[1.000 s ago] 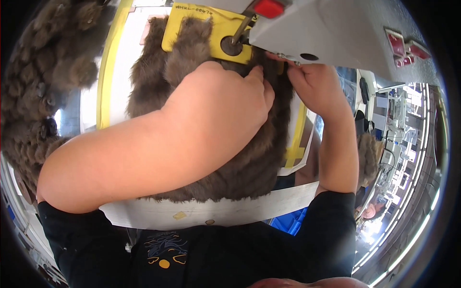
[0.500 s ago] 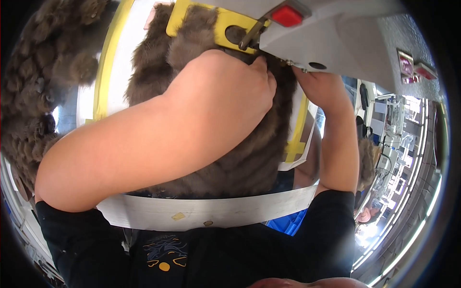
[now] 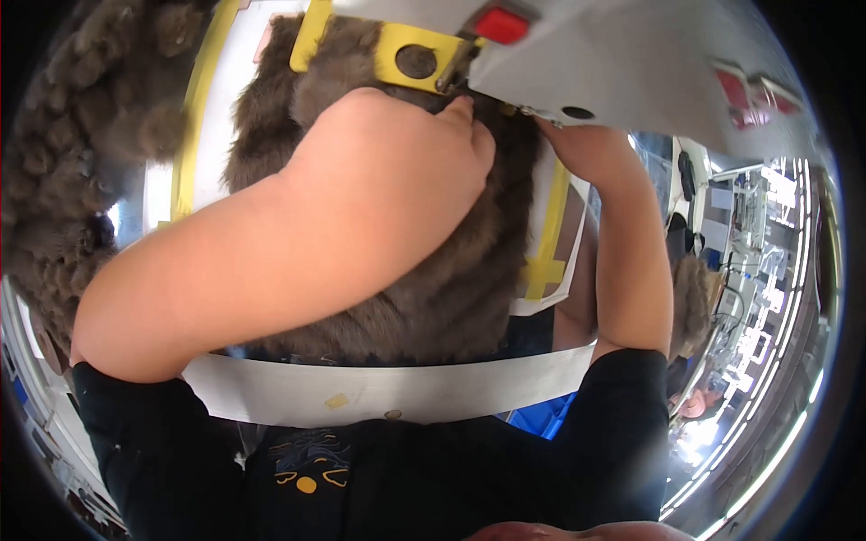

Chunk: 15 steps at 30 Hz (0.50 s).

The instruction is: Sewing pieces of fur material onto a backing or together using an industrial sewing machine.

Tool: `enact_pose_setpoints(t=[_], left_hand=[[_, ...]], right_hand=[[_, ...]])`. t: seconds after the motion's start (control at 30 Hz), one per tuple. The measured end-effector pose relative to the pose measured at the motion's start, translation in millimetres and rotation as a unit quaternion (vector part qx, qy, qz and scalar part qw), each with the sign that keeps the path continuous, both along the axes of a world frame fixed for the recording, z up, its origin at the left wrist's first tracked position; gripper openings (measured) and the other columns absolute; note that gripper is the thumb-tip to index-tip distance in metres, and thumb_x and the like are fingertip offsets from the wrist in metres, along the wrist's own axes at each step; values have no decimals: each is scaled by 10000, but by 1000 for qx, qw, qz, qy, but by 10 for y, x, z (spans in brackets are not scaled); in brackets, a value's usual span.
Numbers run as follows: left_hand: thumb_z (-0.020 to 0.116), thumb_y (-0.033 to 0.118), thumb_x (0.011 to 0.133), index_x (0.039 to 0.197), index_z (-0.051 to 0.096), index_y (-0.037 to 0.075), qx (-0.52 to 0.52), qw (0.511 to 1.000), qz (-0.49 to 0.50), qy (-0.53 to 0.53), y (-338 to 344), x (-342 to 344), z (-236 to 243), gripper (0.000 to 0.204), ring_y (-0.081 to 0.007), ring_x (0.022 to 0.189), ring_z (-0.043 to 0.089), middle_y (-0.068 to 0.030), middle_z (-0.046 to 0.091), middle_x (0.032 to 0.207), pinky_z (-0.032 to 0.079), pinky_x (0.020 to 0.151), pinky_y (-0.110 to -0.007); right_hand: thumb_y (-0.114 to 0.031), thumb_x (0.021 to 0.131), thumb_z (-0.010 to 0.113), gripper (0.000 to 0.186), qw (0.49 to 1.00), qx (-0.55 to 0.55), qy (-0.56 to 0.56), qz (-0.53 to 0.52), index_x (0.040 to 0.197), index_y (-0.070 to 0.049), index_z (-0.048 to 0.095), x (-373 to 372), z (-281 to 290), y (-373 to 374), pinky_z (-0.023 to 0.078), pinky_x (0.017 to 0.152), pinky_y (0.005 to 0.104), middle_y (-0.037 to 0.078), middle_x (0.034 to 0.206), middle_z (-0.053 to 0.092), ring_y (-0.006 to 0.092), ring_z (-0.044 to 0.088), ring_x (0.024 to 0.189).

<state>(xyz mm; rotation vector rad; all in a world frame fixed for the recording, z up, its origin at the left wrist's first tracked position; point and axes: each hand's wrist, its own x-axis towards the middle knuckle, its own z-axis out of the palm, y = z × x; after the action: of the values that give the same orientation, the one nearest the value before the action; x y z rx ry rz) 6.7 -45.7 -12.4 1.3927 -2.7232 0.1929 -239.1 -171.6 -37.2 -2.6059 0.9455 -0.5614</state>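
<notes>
A large brown fur piece (image 3: 433, 298) lies on a white sheet edged with yellow tape, its upper part partly covered by a yellow plate (image 3: 394, 50) with a round hole. My left hand (image 3: 388, 162) rests across the fur below the plate, fingers curled into the pile near the grey machine head's (image 3: 613, 63) metal foot (image 3: 451, 72). My right hand (image 3: 586, 153) reaches under the machine's right underside at the fur's edge; its fingertips are hidden. Both forearms come up from the lower sides.
A heap of brown fur tufts (image 3: 72, 117) lies at the left. A white board edge (image 3: 388, 388) runs along my body, above a blue bin (image 3: 546, 415). Benches and equipment (image 3: 749, 270) line the right, with another brown fur bundle (image 3: 692, 298) beside my right arm.
My left hand, the fur and the yellow plate have shifted upward, deeper toward the machine, and slightly left in the picture. My right hand stays beneath the machine, its thumb now less visible.
</notes>
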Motion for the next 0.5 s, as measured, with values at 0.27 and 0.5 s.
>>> enact_pose_setpoints(t=[0.27, 0.5], left_hand=[[741, 201, 815, 1363, 597, 24, 66, 990, 0, 126, -126, 318, 100, 593, -323, 1220, 560, -124, 653, 1314, 432, 1043, -450], [689, 312, 961, 1080, 703, -3, 158, 982, 32, 99, -571, 648, -70, 337, -440, 993, 665, -230, 704, 1057, 540, 814, -462]], right_hand=[[-39, 917, 591, 305, 983, 178, -12, -44, 1190, -49, 727, -75, 299, 411, 551, 870, 368, 128, 1140, 750, 310, 709, 981], [-38, 900, 554, 444, 996, 23, -55, 71, 1297, -155, 715, 39, 65, 609, 573, 922, 386, -3, 1358, 689, 251, 685, 1142]])
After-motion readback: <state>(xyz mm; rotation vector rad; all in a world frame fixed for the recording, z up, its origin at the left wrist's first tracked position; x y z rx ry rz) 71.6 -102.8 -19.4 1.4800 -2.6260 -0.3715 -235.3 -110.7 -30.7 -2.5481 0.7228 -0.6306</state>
